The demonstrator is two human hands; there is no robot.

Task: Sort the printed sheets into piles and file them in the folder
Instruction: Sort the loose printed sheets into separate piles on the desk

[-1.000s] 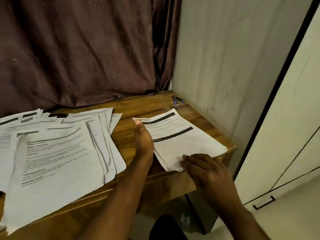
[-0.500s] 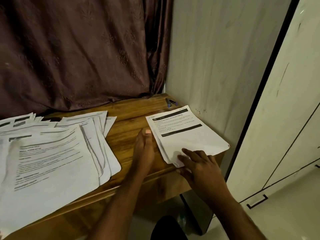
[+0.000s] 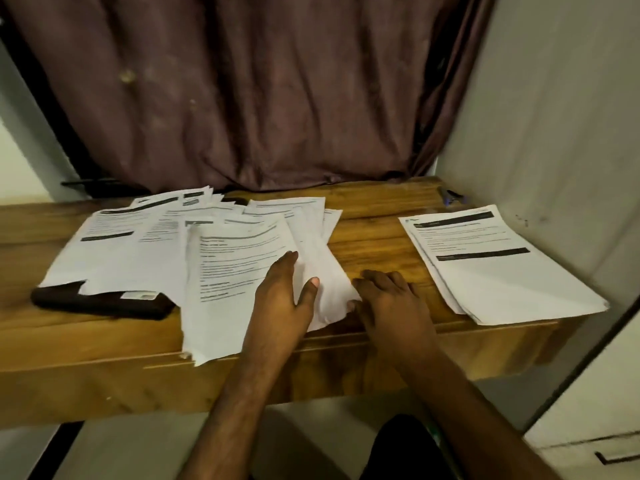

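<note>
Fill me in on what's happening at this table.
A person is sorting printed sheets on a wooden table. A neat pile lies at the right end, untouched. Both hands are at the loose spread of sheets in the middle: the left hand rests flat on it, and the right hand sits at its right edge with fingertips against the paper. A dark flat thing, possibly the folder, lies partly under the spread at the left.

Bare forearms, no sleeves visible.

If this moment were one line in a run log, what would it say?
step: sorting | left hand: flat on loose sheets | right hand: at their corner | sorted pile: right, apart | folder: unseen
</note>
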